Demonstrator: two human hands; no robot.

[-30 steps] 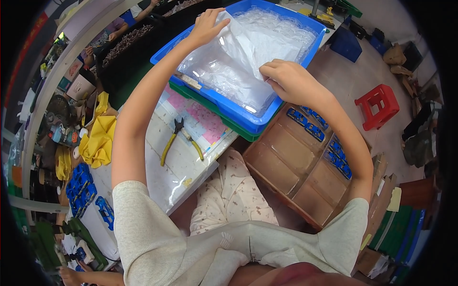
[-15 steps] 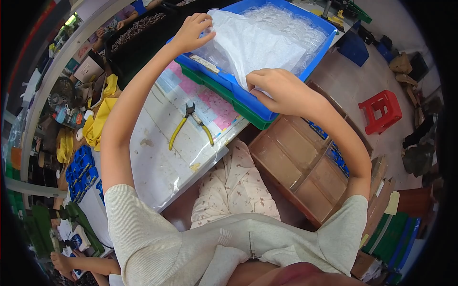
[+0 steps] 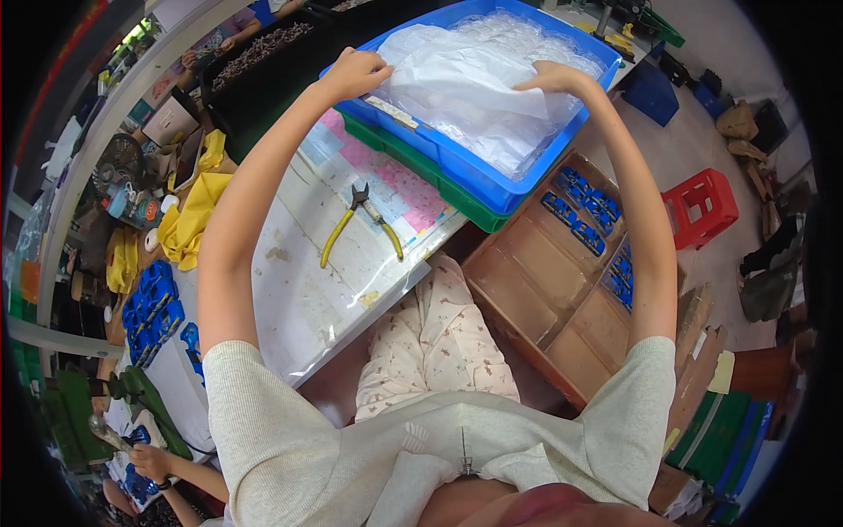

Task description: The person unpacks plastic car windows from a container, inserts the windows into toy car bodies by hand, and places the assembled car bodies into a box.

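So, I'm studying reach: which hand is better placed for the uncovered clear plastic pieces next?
Probably the right hand: it's beside the clear plastic pieces; the left hand is across the white sheet from them.

Tabletop (image 3: 303,285): pliers (image 3: 358,198), toward the near edge; lower tray (image 3: 413,167), at the right end; upper tray (image 3: 505,189), stacked on lower tray. In upper tray: plastic pieces (image 3: 536,37); sheet (image 3: 461,75), over part of them. Right of tabletop: divided box (image 3: 518,272), moulded parts (image 3: 584,206) in its far compartments. On floor (image 3: 667,145), right of box: stool (image 3: 722,202).
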